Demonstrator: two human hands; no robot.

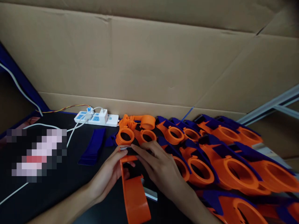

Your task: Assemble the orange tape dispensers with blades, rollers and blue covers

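My left hand (109,174) grips the left side of an orange plastic part (134,193) with a flat handle and a rectangular opening, lying on the black table (58,193). My right hand (158,166) rests over its right side, fingers stretched toward the part's top end. A small metal strip (150,195) shows under the part. Just beyond my fingers lie several orange ring-shaped parts (126,136).
Rows of orange-and-blue ring assemblies (233,165) fill the right side. A stack of blue plastic strips (92,146) lies to the left. A white power strip (95,117) with cables sits against the cardboard wall (149,62). A blurred object sits at far left.
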